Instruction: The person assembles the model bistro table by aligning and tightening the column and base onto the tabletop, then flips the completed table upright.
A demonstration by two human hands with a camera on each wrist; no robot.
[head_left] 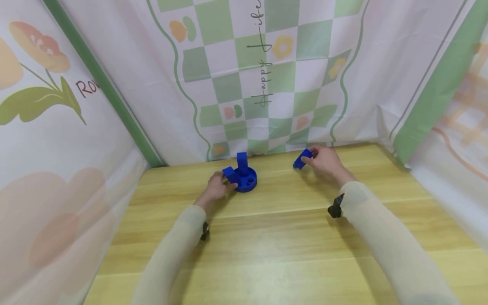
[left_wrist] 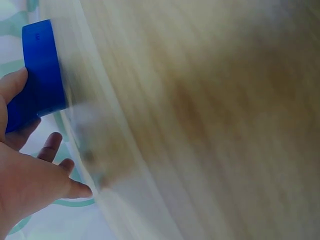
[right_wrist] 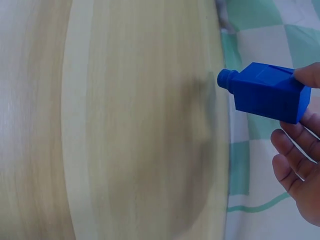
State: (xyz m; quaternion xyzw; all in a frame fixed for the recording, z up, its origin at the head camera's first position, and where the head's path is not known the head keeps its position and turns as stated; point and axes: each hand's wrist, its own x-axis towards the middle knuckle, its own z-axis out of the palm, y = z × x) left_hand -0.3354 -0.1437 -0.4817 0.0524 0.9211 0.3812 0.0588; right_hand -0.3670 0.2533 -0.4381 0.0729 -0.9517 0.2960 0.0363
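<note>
Likely light and stiff, the blue block point(head_left: 303, 158), peg point(head_left: 295, 165) toward eight o'clock, suits our right hand point(head_left: 326, 161) pinching its pegless end; our left hand point(head_left: 216, 187) grips the base assembly point(head_left: 246, 187).

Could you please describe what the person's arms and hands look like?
The left sleeve and right sleeve are long, plain and cream-coloured. A small black device sits at the left sleeve's inner side, another at the right's. The left hand and right hand wear no gloves.
</note>
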